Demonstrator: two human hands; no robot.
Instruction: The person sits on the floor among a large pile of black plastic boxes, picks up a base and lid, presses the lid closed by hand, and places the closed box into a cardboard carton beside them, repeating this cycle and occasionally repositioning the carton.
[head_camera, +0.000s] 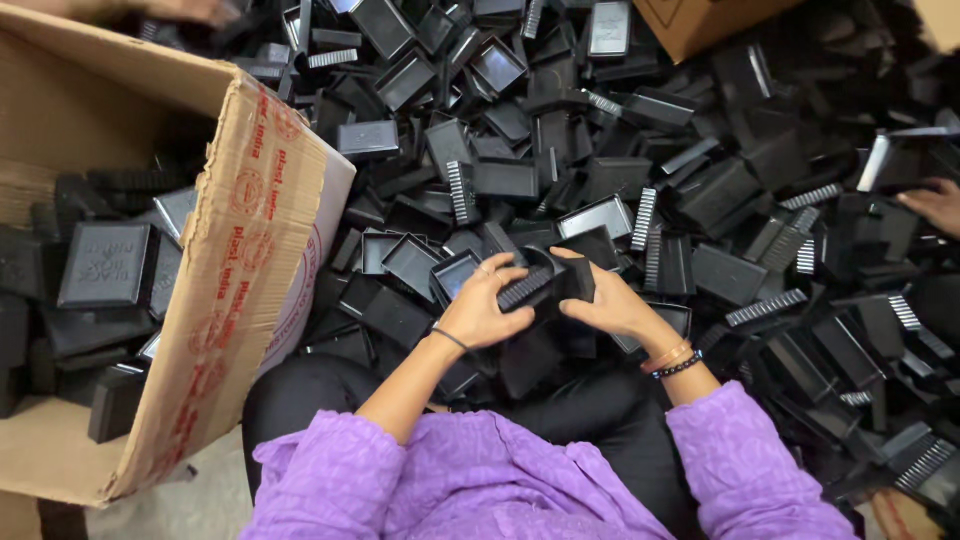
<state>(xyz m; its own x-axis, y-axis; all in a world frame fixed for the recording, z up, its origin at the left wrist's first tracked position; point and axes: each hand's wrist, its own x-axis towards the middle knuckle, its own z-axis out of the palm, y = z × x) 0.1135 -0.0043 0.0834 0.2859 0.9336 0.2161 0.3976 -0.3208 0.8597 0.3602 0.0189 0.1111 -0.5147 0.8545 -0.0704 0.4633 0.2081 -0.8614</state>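
Observation:
Both my hands meet at the centre over my lap. My left hand (485, 305) grips a black ribbed comb-like insert (525, 288), and my right hand (605, 300) holds a black rectangular plastic case (572, 278) against it. The two parts touch each other between my fingers. A thin bangle sits on my left wrist and beaded bracelets on my right. My purple sleeves fill the bottom of the view.
A big heap of black plastic cases and combs (640, 170) spreads ahead and to the right. An open cardboard box (240, 290) holding several black cases stands at left. Another person's hand (935, 205) reaches in at the right edge; a second carton (700, 20) lies at the top.

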